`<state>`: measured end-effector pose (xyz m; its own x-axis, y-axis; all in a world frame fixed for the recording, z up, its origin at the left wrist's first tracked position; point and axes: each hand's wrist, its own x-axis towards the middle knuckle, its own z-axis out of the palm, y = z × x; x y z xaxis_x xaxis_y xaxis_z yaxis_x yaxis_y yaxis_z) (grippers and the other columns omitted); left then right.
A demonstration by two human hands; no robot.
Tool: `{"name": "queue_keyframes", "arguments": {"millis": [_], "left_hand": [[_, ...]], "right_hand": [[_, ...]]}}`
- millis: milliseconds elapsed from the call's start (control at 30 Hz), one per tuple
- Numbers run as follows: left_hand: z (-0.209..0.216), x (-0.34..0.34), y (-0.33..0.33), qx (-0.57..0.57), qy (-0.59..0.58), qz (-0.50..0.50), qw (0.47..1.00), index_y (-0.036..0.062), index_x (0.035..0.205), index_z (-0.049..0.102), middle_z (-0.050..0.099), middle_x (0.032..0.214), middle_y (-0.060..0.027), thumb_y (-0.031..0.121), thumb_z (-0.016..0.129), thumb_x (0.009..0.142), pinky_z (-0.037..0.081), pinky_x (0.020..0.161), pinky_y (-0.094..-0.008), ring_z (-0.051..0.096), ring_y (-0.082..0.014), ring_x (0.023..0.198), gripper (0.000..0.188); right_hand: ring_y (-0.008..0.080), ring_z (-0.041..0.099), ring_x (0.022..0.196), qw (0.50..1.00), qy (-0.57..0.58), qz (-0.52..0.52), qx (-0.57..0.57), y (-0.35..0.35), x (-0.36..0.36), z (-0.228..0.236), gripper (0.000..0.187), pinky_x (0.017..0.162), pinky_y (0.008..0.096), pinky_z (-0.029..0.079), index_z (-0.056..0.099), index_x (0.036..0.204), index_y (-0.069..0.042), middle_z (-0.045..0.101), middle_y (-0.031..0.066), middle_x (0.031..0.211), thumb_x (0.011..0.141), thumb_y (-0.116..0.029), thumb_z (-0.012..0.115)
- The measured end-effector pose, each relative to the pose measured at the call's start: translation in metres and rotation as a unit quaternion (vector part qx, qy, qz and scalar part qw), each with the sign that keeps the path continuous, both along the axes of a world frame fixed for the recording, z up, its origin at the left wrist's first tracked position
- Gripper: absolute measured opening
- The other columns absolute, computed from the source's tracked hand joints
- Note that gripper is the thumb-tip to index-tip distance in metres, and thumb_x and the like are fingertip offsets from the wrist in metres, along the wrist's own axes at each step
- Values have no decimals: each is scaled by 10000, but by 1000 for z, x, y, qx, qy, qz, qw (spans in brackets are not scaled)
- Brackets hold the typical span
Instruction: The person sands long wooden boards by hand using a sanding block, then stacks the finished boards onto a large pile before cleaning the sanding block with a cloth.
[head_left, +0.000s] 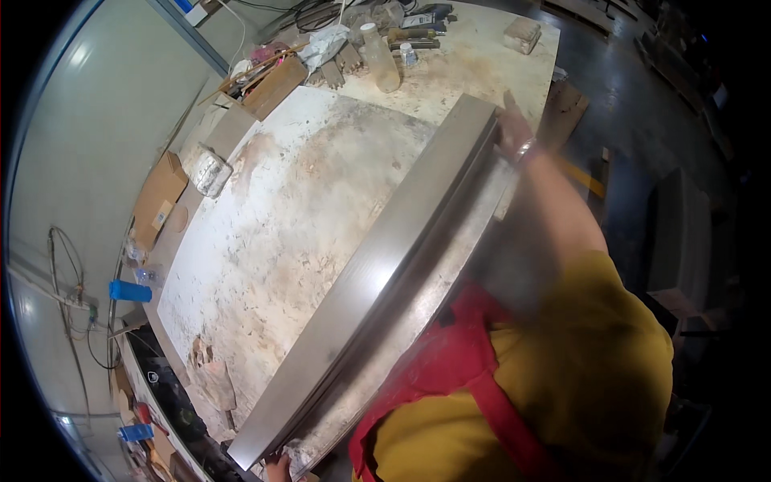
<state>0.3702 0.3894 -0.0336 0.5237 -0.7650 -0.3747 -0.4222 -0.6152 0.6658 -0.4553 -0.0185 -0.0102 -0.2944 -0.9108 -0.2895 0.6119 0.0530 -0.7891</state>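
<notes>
Wearing a red apron [430, 365] and a mustard shirt [602, 337], the person stands at the near side of the bar [377, 265], a long grey length with a grooved flank. At the bar's lower-left end, the left hand [278, 467] shows only in part beneath the edge; whether its grip is closed cannot be told. At the bar's opposite end, the right hand [514, 135] makes contact, fingers extended; blur leaves it unclear whether this grip clasps. The bar crosses the near margin of the smeared bench [281, 233] obliquely; its underside is hidden. Left of its lower end lies a crumpled cloth [215, 386]. Well left of its middle stand a blue container [130, 291], a cardboard piece [161, 197] and a white packet [210, 173]. Beyond its upper end lie a wooden box [275, 87], a clear bottle [381, 60] with a jar [408, 55] just beside, and, farther right, a block [522, 35]. Past the bar's right side extends dark floor [598, 80].
</notes>
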Motion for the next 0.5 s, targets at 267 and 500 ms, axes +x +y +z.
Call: {"name": "queue_keyframes", "arguments": {"millis": [267,500], "left_hand": [[4,8,-9,-90,4,78,993,103,1386,345,422,1383,-106,514,499,822,247,1083,-416,357,-273,1269,714],[-2,16,-5,-199,15,154,968,166,1427,289,363,1434,-78,654,411,804,187,1115,-440,281,-284,1320,801]], "right_hand": [[148,546,1061,986,79,53,-136,-23,-8,0,346,942,268,400,571,1178,9,575,65,1162,890,-181,558],[108,561,973,973,88,101,-186,-4,14,31,315,891,244,421,634,1091,25,594,37,1102,904,-207,531]]}}
